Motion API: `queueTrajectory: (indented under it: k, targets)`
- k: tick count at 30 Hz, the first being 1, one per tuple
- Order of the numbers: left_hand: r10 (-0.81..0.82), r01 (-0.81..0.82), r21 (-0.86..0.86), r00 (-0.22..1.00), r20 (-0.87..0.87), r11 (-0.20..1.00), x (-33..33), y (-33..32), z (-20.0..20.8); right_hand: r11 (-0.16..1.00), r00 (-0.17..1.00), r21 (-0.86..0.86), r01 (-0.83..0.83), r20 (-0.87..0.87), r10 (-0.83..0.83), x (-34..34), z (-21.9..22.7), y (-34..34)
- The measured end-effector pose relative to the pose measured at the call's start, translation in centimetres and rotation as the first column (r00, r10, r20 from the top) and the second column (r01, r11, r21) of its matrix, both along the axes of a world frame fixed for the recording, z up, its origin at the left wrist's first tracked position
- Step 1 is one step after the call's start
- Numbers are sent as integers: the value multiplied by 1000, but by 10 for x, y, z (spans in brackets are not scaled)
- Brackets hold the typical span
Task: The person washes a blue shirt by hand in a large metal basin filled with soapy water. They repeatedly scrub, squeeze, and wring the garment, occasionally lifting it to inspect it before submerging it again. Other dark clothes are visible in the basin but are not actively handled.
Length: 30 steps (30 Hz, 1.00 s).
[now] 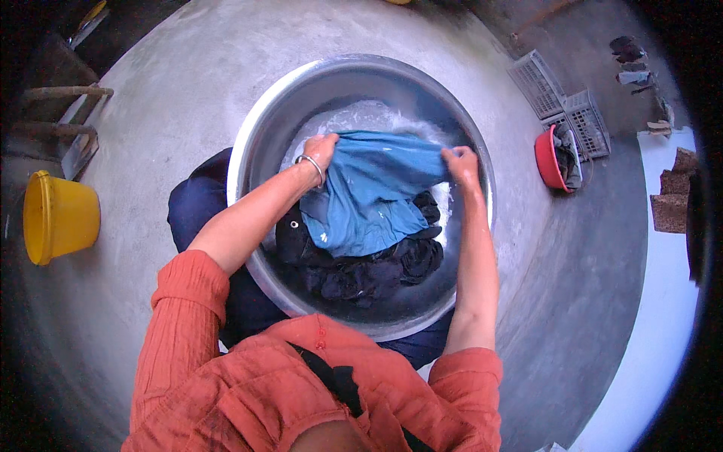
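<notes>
A blue cloth garment (369,200) is stretched between my two hands over a large round metal basin (248,128). My left hand (321,153), with a bangle at the wrist, is closed on its upper left corner. The upper right edge is pinched by my right hand (461,163). Dark wet clothes (361,279) lie bunched in the near half of the basin, partly under the blue cloth. Soapy water (354,117) with white foam shows beyond the garment, toward the basin's far side.
A yellow bucket (71,215) stands on the concrete floor at the left, near a wooden frame (64,113). At the right are a red tub (550,160) with cloth in it and grey plastic crates (576,117). My legs (199,200) flank the basin.
</notes>
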<state>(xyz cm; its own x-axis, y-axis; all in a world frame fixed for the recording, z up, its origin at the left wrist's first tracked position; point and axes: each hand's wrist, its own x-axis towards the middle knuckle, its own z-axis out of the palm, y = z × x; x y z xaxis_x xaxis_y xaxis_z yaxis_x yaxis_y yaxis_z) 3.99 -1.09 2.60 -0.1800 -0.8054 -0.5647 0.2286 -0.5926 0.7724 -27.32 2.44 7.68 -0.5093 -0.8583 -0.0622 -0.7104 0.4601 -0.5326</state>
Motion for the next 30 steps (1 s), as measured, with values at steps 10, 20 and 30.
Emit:
queueTrajectory:
  k: [10,20,30]
  targets:
    - [-375,655,-74,518,769,752,4,13,-9,952,885,94,-293,403,232,84,-85,1]
    - [88,-134,304,983,159,943,-36,1,-80,953,851,-20,-302,446,279,117,-87,-15]
    - [-347,510,15,607,-715,860,-4,7,-40,662,873,-648,-376,-7,488,255,16,58]
